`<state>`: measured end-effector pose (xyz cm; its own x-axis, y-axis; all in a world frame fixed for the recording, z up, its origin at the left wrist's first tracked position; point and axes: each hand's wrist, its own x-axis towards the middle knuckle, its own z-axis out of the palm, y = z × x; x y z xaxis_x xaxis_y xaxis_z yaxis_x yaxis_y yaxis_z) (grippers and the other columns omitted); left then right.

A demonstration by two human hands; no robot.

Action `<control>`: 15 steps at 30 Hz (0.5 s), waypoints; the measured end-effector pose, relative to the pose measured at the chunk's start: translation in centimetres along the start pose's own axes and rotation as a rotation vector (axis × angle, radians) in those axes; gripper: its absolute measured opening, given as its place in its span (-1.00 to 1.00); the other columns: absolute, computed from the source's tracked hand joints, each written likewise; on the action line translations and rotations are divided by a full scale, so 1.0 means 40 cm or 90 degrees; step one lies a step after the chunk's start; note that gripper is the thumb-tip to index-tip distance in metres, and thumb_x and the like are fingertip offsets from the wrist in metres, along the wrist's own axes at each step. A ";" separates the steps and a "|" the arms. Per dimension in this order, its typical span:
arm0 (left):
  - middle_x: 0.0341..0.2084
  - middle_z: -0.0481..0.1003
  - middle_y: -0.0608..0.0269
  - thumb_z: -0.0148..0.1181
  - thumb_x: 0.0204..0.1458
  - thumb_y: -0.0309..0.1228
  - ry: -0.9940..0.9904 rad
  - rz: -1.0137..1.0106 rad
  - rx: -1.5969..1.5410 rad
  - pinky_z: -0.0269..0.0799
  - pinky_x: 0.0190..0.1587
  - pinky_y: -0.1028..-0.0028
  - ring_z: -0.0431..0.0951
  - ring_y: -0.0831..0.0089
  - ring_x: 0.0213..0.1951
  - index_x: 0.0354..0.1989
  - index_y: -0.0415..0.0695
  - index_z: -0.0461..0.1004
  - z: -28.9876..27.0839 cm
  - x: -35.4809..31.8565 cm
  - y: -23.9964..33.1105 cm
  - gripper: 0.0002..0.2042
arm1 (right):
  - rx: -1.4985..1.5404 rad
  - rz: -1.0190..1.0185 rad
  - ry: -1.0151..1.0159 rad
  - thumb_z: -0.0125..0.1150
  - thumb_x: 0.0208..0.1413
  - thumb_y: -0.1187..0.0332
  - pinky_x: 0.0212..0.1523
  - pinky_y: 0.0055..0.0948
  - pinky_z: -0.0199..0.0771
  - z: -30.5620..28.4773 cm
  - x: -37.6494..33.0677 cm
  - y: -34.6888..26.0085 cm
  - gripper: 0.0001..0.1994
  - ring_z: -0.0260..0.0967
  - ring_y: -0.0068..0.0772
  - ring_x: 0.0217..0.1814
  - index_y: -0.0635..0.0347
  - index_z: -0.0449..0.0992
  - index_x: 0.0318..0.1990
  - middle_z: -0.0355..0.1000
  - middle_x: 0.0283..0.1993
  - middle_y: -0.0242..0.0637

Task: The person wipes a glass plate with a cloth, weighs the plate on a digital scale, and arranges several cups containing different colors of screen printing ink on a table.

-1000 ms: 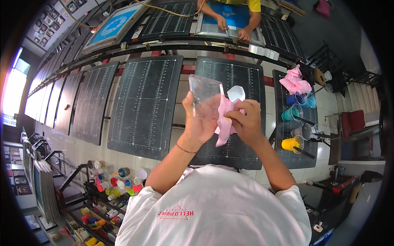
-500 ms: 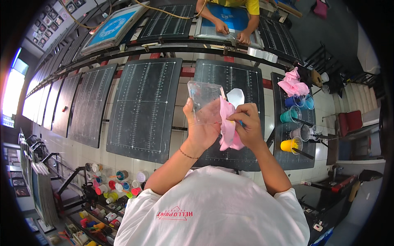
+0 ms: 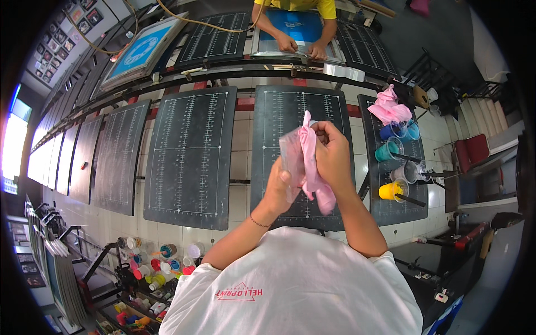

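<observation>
My left hand [image 3: 276, 188] is closed around the lower part of a clear, rectangular plastic piece [image 3: 287, 149], held tilted nearly edge-on. Against its right side lies a crumpled pink cloth [image 3: 309, 146], bunched in my right hand [image 3: 335, 159], whose fingers curl round it. One end of the cloth sticks up above my fingers, while the rest hangs below. Both hands are raised over a black printing board [image 3: 268, 109] with white ruler markings. The cloth hides part of the plastic and some of my left fingertips.
On the right board [image 3: 410, 211] stand cups of blue, teal and yellow ink [image 3: 391, 191], beside another pink cloth [image 3: 386, 106]. Several ink jars [image 3: 167, 250] sit at lower left. Across the rail, a person in a yellow sleeve [image 3: 328, 10] works over a blue screen frame [image 3: 298, 28].
The clear plastic has turned from facing me to nearly edge-on. My right hand and the pink cloth have moved up along it. Across the rail, the other person's hands have shifted slightly.
</observation>
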<state>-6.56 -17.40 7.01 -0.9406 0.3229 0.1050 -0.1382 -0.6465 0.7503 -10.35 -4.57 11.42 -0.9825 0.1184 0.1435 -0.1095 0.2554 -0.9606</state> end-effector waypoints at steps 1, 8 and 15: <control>0.24 0.23 0.06 0.17 -0.21 0.39 -0.011 0.002 0.005 0.13 0.30 0.25 0.25 0.23 0.27 0.37 -0.24 0.01 -0.017 0.008 0.010 0.11 | 0.011 0.028 -0.015 0.19 0.12 0.39 -0.43 -0.51 0.36 0.005 -0.001 0.000 -0.84 0.38 -0.57 -0.48 0.34 0.50 -0.26 0.47 -0.51 -0.27; -0.18 0.38 0.32 0.25 -0.30 0.43 -0.032 -0.024 0.090 0.31 -0.21 0.63 0.37 0.61 -0.20 0.25 -0.30 0.19 -0.031 0.008 0.024 0.11 | 0.039 -0.067 0.031 0.16 0.09 0.52 -0.33 -0.56 0.38 0.000 -0.041 0.055 -0.92 0.38 -0.59 -0.39 0.33 0.46 -0.27 0.46 -0.38 -0.28; -0.23 0.38 0.31 0.21 -0.23 0.41 -0.111 -0.220 0.116 0.29 -0.32 0.61 0.35 0.64 -0.30 0.12 -0.27 0.28 -0.054 -0.006 0.020 -0.03 | -0.106 -0.444 0.054 0.18 -0.11 0.62 -0.29 -0.40 0.42 -0.033 -0.020 0.010 -0.82 0.43 -0.17 -0.32 0.27 0.46 -0.29 0.44 -0.34 -0.15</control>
<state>-7.12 -19.49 6.18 -0.7799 0.6213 -0.0754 -0.3641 -0.3524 0.8621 -9.41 -3.31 11.24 -0.6768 -0.0537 0.7342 -0.6759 0.4404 -0.5909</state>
